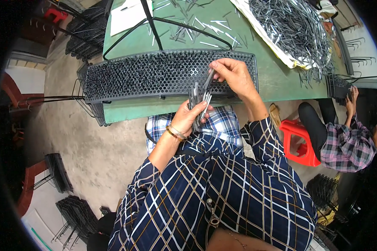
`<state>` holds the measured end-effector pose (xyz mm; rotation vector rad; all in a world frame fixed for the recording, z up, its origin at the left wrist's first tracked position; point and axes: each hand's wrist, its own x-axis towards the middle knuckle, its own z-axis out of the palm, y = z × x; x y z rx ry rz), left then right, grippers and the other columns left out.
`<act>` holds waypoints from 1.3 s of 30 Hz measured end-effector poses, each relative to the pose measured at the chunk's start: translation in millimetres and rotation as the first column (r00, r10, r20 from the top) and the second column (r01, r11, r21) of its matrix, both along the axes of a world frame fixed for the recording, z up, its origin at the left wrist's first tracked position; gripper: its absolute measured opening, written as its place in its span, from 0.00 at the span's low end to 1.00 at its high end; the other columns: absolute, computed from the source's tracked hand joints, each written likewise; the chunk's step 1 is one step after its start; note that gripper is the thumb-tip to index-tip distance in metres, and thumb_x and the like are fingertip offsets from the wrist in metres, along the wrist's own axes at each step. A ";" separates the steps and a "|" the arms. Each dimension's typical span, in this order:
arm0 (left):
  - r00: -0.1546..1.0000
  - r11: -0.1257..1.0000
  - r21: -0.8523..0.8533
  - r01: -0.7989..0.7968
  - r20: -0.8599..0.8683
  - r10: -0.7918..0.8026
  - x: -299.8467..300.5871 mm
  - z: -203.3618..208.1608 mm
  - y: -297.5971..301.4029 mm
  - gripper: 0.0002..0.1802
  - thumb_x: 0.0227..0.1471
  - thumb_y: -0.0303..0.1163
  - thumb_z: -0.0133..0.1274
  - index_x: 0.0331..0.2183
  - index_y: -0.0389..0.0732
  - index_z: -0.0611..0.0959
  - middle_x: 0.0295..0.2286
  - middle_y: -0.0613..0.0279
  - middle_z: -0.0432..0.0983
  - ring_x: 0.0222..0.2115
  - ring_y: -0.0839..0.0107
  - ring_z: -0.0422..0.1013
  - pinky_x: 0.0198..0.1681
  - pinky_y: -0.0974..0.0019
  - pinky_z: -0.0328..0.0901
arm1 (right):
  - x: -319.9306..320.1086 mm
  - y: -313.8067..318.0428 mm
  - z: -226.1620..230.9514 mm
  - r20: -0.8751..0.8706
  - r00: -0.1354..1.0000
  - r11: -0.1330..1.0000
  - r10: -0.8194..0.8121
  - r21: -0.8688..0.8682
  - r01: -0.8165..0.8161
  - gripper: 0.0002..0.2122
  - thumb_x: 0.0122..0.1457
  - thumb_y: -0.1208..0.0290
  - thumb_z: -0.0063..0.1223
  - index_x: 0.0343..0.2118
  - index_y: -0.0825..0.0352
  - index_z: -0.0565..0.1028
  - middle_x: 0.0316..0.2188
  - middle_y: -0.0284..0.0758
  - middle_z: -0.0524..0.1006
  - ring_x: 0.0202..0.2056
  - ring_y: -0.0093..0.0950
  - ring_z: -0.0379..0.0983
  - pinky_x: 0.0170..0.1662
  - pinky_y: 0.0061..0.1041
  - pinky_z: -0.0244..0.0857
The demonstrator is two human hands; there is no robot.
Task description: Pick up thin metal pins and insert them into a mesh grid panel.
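My left hand (185, 119) is closed round a bundle of thin dark and silver metal strips (195, 98), held upright in front of the rack's near edge. Just above it, my right hand (235, 77) pinches a few of the same strips (209, 79), their lower ends close to the bundle's top. Behind both hands lies a long black perforated rack (234, 57) on the green table. Dark strips stand packed in the holes across its left and middle. Towards the right, many holes show bare, though my right hand covers part of that area.
Loose strips (215, 29) lie scattered over the green table (125, 113). A large heap of strips (289, 31) rests on a white sheet at the right. Black rods (151, 21) rise from the rack. Another person (343, 144) works at the far right beside a red stool (299, 146).
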<state>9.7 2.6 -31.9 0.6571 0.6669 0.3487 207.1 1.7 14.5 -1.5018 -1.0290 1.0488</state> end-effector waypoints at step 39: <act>0.986 0.992 -0.040 -0.118 -0.122 0.113 9.6 1.2 -7.5 0.11 0.52 0.36 0.53 0.36 0.41 0.76 0.28 0.63 0.76 0.24 0.79 0.70 0.22 0.78 0.66 | -16.8 -29.6 -11.4 0.023 0.999 0.999 0.027 -0.043 -0.026 0.12 0.52 0.71 0.56 0.37 0.74 0.76 0.24 0.35 0.78 0.25 0.19 0.73 0.29 0.17 0.67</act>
